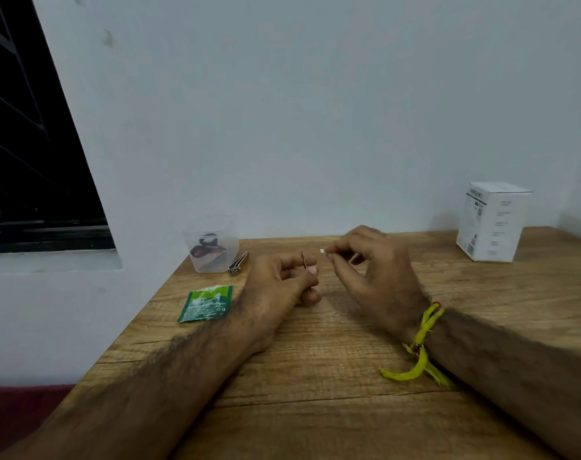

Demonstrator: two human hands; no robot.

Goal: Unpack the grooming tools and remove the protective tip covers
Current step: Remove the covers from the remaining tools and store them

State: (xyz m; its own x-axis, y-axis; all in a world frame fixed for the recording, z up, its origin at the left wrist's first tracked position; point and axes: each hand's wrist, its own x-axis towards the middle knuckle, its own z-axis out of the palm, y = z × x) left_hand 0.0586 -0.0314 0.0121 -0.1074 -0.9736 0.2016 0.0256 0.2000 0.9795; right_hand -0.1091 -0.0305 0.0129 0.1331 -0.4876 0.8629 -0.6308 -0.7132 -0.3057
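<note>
My left hand (284,282) grips a thin metal grooming tool (303,259), whose bare tip sticks up above the fingers. Just to its right, my right hand (370,263) pinches a tiny white tip cover (322,251) between thumb and forefinger, a short gap away from the tool's tip. A metal nail clipper (238,263) lies on the wooden table (315,376) to the left of my hands. A torn green packet (205,303) lies flat near the table's left edge.
A clear plastic container (212,244) holding scissors with dark handles stands at the table's back left corner. A white cardboard box (491,222) stands at the back right. A pale wall runs behind the table. A yellow thread is tied round my right wrist.
</note>
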